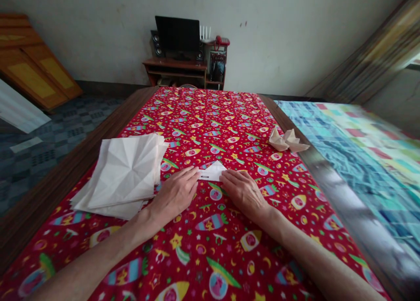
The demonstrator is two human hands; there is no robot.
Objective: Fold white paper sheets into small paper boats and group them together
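A small folded white paper point(212, 171) lies on the red patterned tablecloth point(210, 117) in front of me. My left hand point(175, 193) lies flat with its fingertips pressing the paper's left edge. My right hand point(244, 192) lies flat too, fingers stretched onto the paper's right edge. Neither hand grips the paper; both hold it down against the cloth.
A stack of creased white paper sheets point(123, 175) lies left of my left hand. Folded paper figures point(287, 141) sit at the right near the table's wooden edge point(65, 165). A bed with a checked cover point(354, 139) adjoins on the right. A desk with monitor point(179, 60) stands at the far wall.
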